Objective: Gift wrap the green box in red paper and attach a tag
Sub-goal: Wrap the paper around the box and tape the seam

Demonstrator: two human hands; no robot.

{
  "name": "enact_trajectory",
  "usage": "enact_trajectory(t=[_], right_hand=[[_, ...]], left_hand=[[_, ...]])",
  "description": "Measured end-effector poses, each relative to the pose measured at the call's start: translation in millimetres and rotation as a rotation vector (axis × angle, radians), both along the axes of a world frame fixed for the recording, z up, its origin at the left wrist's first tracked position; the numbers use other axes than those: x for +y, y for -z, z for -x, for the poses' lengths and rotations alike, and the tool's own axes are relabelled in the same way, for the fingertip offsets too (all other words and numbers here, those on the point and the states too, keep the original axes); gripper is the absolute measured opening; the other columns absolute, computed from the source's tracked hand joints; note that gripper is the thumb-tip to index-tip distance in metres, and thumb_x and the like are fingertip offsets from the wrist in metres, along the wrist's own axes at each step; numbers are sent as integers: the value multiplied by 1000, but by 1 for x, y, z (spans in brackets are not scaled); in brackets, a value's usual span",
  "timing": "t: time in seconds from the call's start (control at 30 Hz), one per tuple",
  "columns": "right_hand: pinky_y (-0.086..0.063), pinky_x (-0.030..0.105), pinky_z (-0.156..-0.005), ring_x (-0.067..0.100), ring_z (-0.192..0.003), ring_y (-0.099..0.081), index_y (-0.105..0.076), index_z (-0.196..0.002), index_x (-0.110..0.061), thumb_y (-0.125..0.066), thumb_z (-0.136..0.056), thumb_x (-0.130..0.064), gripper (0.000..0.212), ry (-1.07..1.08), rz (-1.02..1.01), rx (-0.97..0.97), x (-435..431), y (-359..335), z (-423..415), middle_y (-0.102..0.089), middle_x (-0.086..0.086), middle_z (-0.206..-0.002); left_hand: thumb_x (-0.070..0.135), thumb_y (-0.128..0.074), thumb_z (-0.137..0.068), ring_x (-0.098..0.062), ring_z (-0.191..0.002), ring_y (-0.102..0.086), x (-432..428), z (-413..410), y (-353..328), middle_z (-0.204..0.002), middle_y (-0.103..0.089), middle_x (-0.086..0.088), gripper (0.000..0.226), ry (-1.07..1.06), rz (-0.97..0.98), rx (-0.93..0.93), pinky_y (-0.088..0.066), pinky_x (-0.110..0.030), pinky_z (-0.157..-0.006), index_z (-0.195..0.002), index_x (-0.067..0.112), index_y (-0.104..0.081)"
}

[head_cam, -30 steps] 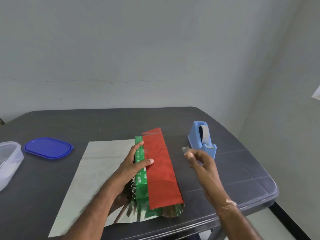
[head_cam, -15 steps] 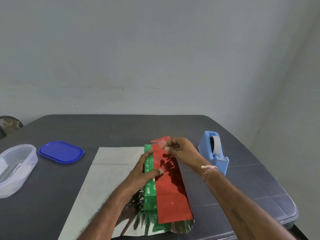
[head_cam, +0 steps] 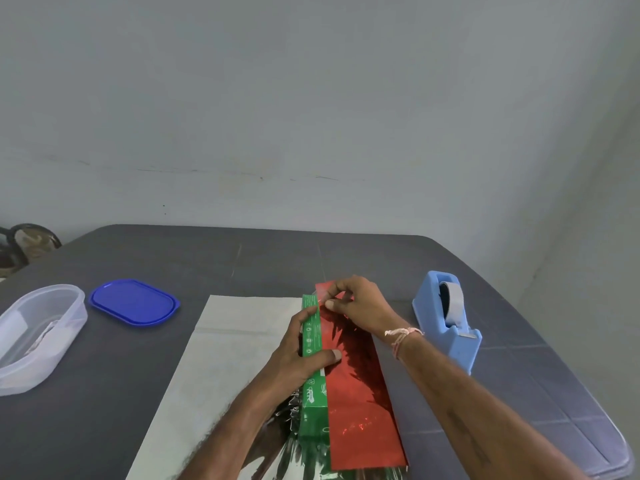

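The green box [head_cam: 313, 341] is long and narrow and lies on the dark grey counter [head_cam: 277, 258], lengthwise away from the person, near the front edge; it rests on the sheet of red paper [head_cam: 356, 393], whose pale underside faces up and spreads flat to the left of the box; a glossy red flap of that sheet is folded over the top of the box from the right and covers most of it, so only a green strip with small white print shows along the left edge; the foil at the near end is crumpled and mirrors dark shapes.

The left grip [head_cam: 304, 348] holds the box at mid-length, thumb across the top with its tip on the edge of the red flap, fingers against the left side; the right grip [head_cam: 353, 303] pinches a small piece of clear tape [head_cam: 322, 292] at the far end of the box, over the seam between flap and green card.

A light blue tape dispenser [head_cam: 446, 323] stands to the right; a blue lid [head_cam: 133, 301] and a clear plastic container [head_cam: 38, 334] lie well apart to the left.
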State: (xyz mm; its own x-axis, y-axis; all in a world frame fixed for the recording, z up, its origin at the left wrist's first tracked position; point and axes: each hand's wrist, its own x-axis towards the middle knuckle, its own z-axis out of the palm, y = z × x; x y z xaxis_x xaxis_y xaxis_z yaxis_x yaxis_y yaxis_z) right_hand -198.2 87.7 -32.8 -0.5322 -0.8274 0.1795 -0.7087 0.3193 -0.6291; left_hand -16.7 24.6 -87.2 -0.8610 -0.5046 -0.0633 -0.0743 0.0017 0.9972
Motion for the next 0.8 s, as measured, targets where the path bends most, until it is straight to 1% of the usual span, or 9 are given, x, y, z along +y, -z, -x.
enact_trajectory(t=[0.07, 0.13, 0.17, 0.27, 0.33, 0.47, 0.57, 0.67, 0.8], right_hand=[[-44, 17, -64, 0, -66, -58, -80, -90, -20, -78, -87, -20, 3, -2, 1, 16, -2, 1, 0, -65, -15, -74], [-46, 22, -68, 1, -68, -58, -80, -89, -23, -79, -86, -21, 3, 0, 4, 31, -4, 3, 0, -65, -16, -77], [-46, 23, -68, 0, -70, -57, -79, -89, -24, -79, -86, -23, 3, 0, 6, 42, -4, 4, 0, -65, -17, -79], [-40, 18, -65, -2, -71, -55, -78, -87, -27, -79, -86, -25, 2, 7, 19, 79, -4, 6, -2, -62, -21, -82], [-38, 16, -63, -4, -71, -54, -77, -85, -31, -79, -86, -26, 5, 20, 30, 91, -4, 7, -3, -62, -21, -83], [-39, 19, -66, -3, -73, -54, -76, -83, -34, -79, -85, -29, 6, 34, 38, 90, -5, 10, -2, -65, -17, -91], [-39, 18, -66, -2, -75, -54, -75, -85, -36, -79, -86, -29, 8, 32, 36, 93, -5, 11, -2, -65, -16, -96], [-40, 20, -68, -1, -78, -54, -73, -86, -40, -77, -87, -31, 10, 38, 31, 85, -5, 12, -2, -63, -17, -99], [-38, 19, -65, -2, -77, -53, -73, -88, -43, -77, -87, -32, 12, 48, 22, 87, -5, 11, -3, -59, -20, -94]], left_hand=[[36, -84, -75, -17, -97, -75, -1, 0, 0, -118, -70, 6, 83, -3, 1, 1, -60, -45, -93, -140, 54, -35], [36, -84, -76, -15, -99, -74, 0, 0, 0, -121, -68, 6, 83, 1, -2, 5, -60, -43, -93, -140, 54, -35], [36, -84, -76, -14, -99, -74, 0, 0, 0, -122, -68, 6, 83, 2, -2, 6, -60, -42, -93, -140, 54, -35], [39, -84, -73, -15, -100, -74, 0, 0, -1, -124, -67, 6, 85, 4, 2, 9, -59, -42, -94, -141, 53, -34], [38, -84, -74, -13, -100, -74, 0, 0, -1, -124, -67, 6, 86, 5, 6, 7, -60, -40, -93, -143, 51, -33], [25, -82, -85, -13, -99, -74, 1, -1, -1, -122, -68, 6, 79, 3, 2, 20, -60, -38, -91, -144, 47, -34], [30, -83, -80, -12, -102, -73, 1, 0, -1, -125, -67, 7, 83, 0, 3, 22, -60, -39, -93, -144, 48, -34], [36, -83, -74, -11, -101, -73, 1, -1, -2, -128, -65, 6, 86, -4, 3, 17, -60, -38, -92, -143, 49, -34], [30, -83, -80, -10, -103, -72, 1, -1, -3, -129, -64, 7, 85, -3, 5, 20, -59, -37, -94, -146, 46, -33]])
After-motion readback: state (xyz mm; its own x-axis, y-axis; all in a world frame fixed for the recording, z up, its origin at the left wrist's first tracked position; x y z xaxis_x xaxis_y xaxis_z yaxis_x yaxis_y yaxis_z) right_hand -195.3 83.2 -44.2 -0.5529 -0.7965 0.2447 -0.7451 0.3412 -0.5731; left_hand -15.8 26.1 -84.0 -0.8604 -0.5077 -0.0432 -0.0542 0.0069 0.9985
